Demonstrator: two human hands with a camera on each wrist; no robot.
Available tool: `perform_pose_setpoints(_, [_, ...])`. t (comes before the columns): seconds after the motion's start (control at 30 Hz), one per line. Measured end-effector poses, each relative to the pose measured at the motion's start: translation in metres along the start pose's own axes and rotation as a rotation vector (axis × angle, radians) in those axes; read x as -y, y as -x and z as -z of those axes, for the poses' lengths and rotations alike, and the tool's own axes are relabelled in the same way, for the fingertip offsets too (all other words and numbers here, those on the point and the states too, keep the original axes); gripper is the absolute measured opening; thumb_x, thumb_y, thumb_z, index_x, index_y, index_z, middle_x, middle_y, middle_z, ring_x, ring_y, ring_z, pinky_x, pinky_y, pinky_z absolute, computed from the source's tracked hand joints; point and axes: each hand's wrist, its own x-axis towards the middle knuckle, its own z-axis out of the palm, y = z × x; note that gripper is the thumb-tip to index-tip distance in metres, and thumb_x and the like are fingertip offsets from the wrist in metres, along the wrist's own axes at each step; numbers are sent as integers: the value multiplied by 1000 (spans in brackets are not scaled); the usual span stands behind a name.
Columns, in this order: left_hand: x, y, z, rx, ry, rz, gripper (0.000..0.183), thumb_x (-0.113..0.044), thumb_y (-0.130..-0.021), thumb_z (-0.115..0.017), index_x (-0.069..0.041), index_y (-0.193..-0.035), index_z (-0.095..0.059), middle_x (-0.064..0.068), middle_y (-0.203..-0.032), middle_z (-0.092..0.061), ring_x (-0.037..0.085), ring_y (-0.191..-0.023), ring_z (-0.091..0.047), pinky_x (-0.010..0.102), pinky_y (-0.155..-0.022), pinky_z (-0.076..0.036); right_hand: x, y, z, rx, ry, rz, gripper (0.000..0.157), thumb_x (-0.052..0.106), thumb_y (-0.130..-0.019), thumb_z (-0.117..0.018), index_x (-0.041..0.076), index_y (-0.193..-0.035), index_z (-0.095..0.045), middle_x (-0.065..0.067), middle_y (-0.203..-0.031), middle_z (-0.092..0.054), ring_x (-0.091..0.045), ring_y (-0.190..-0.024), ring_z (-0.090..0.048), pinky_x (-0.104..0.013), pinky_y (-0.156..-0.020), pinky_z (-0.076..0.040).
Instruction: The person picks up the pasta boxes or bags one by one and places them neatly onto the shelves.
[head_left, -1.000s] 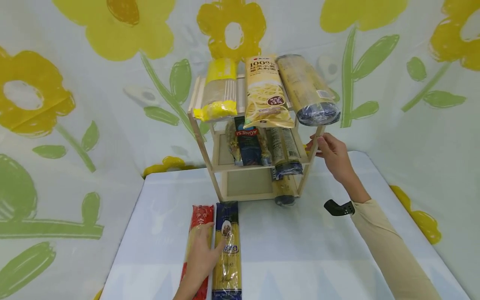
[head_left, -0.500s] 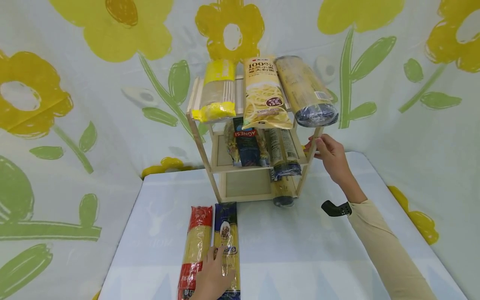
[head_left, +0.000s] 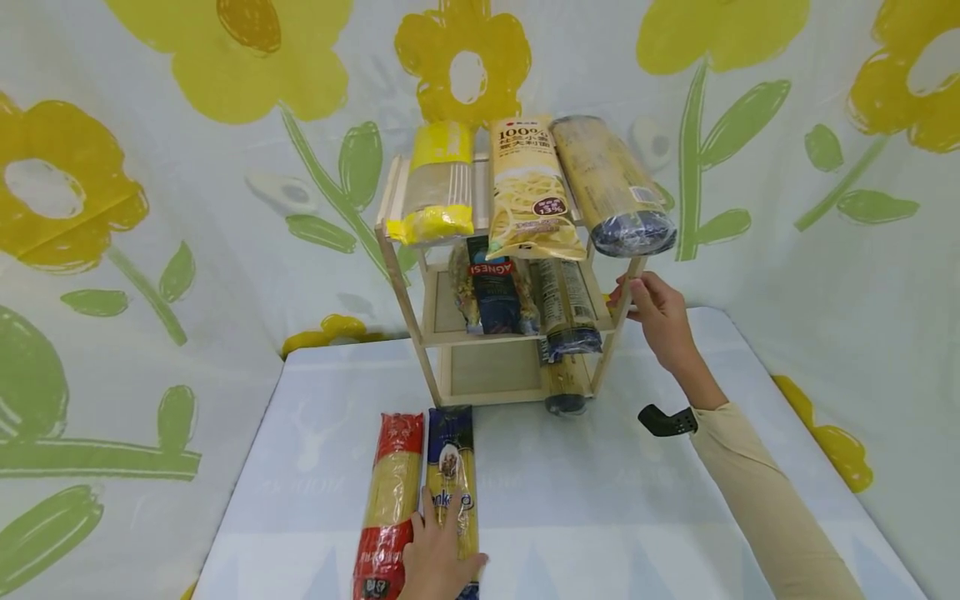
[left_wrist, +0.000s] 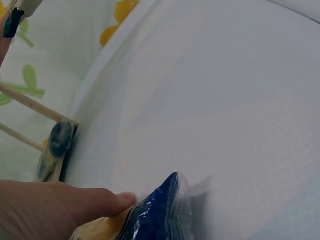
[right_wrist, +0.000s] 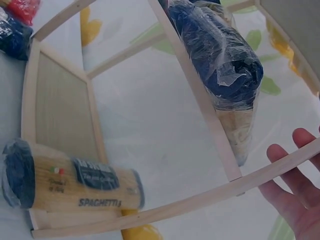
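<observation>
My left hand (head_left: 438, 558) lies over a blue-and-yellow spaghetti pack (head_left: 452, 450) on the table, fingers stretched along it and thumb at its right edge. The left wrist view shows the thumb (left_wrist: 107, 201) against the side of the pack's blue end (left_wrist: 157, 212). Directly left of it lies a red-ended spaghetti pack (head_left: 393, 487). My right hand (head_left: 662, 321) grips the right front post of a small wooden shelf rack (head_left: 420, 321). In the right wrist view, fingers (right_wrist: 295, 182) show behind that post (right_wrist: 200, 195).
On the rack's top lie a yellow noodle pack (head_left: 438, 183), a cream pasta bag (head_left: 532, 187) and a blue-ended spaghetti pack (head_left: 615, 187). An Agnesi pasta bag (head_left: 495, 292) and another pack (head_left: 566, 304) fill the middle shelf. A spaghetti pack (right_wrist: 85, 180) sits on the bottom shelf.
My left hand has moved from over the red pack rightward and nearer to me, onto the blue-and-yellow spaghetti pack. The right hand keeps its grip on the rack post.
</observation>
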Motion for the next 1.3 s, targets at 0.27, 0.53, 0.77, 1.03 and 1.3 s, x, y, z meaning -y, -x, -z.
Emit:
perform_pose_setpoints(0.27, [0, -12, 6, -70, 61, 17, 87, -19, -55, -87, -21, -134, -51, 27, -127, -38, 42, -103, -45, 57, -69, -47, -16, -3, 1, -9, 14, -7, 31, 23, -103, -38, -2, -112, -56, -21, -97, -60, -21, -91, -63, -27, -80, -52])
perform_pose_setpoints(0.53, [3, -9, 12, -80, 243, 11, 85, -2, -55, -85, -18, -133, -53, 22, -121, -43, 35, -92, -53, 51, -66, -50, -21, -3, 1, -25, 24, -10, 33, 23, -103, -38, -2, -112, -56, -18, -96, -60, -18, -91, -63, -29, -81, -52])
perform_pose_setpoints(0.77, [5, -3, 12, -110, 322, 39, 80, 2, -58, -81, -17, -131, -55, 23, -126, -42, 36, -95, -55, 52, -69, -50, -33, -6, 1, -29, -33, 35, 31, 25, -103, -39, 2, -110, -59, -16, -95, -61, -16, -89, -65, -26, -77, -53])
perform_pose_setpoints(1.03, [2, 5, 16, -75, 353, 81, 77, 4, -60, -79, -18, -130, -57, 21, -123, -44, 34, -91, -55, 53, -68, -50, -35, -5, 3, -28, 11, 18, 34, 30, -103, -40, 1, -110, -57, -10, -94, -61, -18, -93, -63, -23, -78, -52])
perform_pose_setpoints(1.3, [-5, 10, 17, -81, 362, 79, 73, 3, -61, -79, -19, -128, -59, 20, -122, -46, 32, -90, -55, 54, -70, -51, -30, -5, 0, -31, -2, 5, 29, 22, -103, -39, 1, -110, -57, -15, -95, -62, -22, -93, -64, -26, -78, -52])
